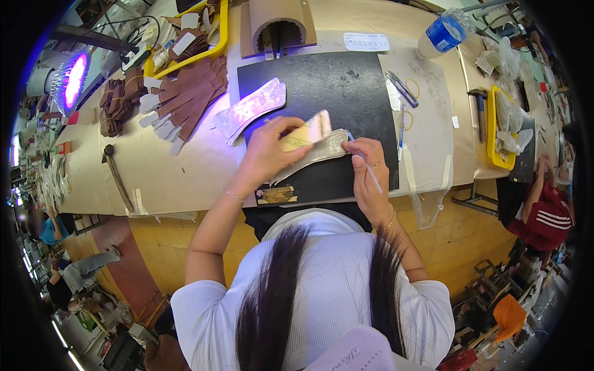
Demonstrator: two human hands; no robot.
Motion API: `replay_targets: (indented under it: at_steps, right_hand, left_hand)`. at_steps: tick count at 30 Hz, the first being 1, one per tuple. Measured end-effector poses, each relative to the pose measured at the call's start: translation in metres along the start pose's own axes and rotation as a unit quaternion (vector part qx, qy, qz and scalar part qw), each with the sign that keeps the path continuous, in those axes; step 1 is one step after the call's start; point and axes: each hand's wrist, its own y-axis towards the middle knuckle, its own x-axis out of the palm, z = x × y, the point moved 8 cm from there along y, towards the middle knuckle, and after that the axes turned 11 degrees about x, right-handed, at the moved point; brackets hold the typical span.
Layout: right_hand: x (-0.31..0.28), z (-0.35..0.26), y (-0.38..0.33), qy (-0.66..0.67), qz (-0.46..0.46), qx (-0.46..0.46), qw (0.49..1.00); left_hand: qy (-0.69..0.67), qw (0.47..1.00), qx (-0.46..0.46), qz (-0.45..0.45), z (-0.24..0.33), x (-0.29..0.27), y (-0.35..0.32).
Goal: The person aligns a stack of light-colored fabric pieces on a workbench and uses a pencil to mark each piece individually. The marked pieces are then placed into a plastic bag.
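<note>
While my left hand pinches a pale yellow piece over the silvery curved strip on the black mat, my right hand holds a slim pale stick, fingertips at the strip's right end. I judge the strip light, thin and bendy, perhaps slick, so best held by its end edges.

A lamp is glaring violet left of the mat, bleaching a panel; outer edges are curving, darkening.

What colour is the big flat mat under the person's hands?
The mat is black; it shows best in the head view.
</note>
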Motion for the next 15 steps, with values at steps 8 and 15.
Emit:
replay_targets:
  at_steps: [8, 15]
  right_hand:
    - [0.0, 0.0, 0.002, -0.007, -0.029, 0.032, 0.999]
    - [-0.008, -0.003, 0.003, 0.013, 0.012, 0.007, 1.0]
  left_hand:
    - [0.207, 0.975, 0.04, 0.069, 0.003, -0.095, 0.007]
    - [0.242, 0.96, 0.114, 0.079, -0.016, -0.081, 0.023]
